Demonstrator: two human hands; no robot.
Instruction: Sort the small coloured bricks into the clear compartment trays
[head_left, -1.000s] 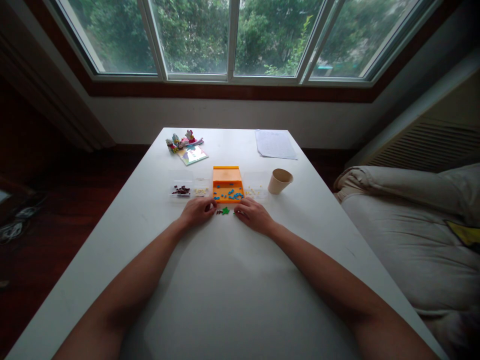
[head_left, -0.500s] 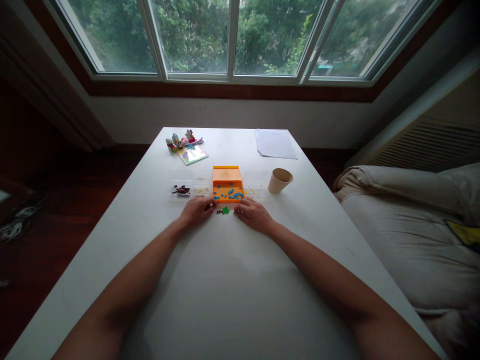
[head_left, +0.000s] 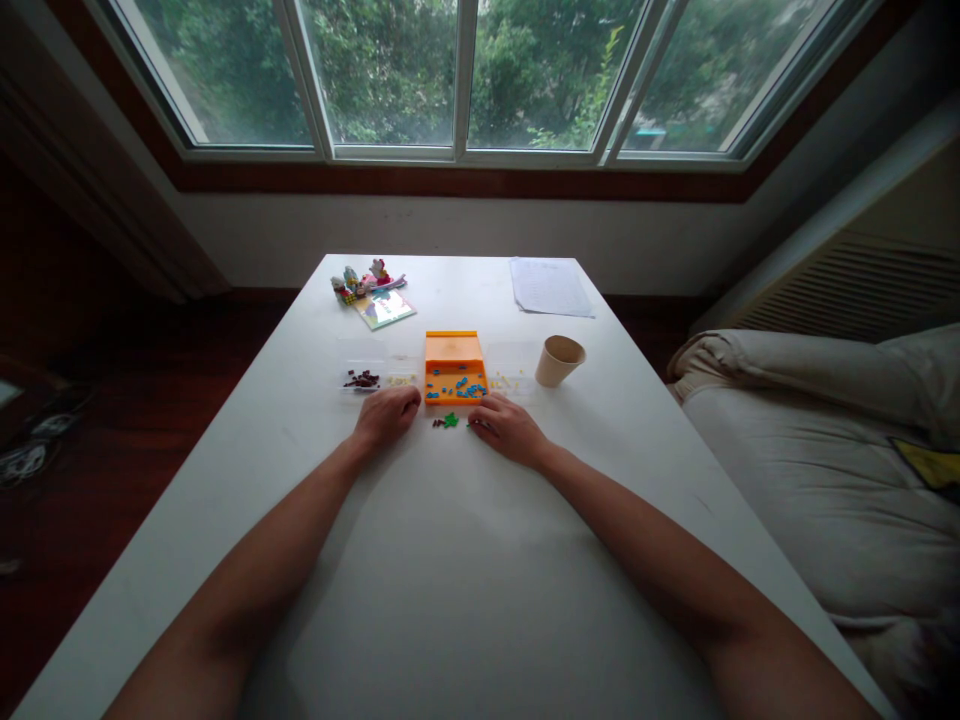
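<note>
An orange open box (head_left: 453, 347) sits in the middle of the table, its lid folded back and small blue pieces (head_left: 461, 390) scattered inside. My left hand (head_left: 384, 418) rests at the box's front left, fingers curled closed; anything inside them is hidden. At the front right corner, my right hand (head_left: 510, 428) lies with fingers bent together, a tiny green piece just showing at the fingertips. Between both hands, a green cluster of small pieces (head_left: 451, 420) lies on the table beside a few brown pieces (head_left: 438, 423).
Left of the box, a clear tray (head_left: 352, 356) holds dark brown and pale pieces; another with pale pieces (head_left: 510, 380) is on the right. A paper cup (head_left: 559, 362) stands farther right. Small figures (head_left: 360, 284), a card (head_left: 388, 308) and paper sheets (head_left: 551, 287) lie at the back.
My left hand has moved slightly left, away from the box's front corner, and its fingers have curled in more. My right hand has stayed almost still.
</note>
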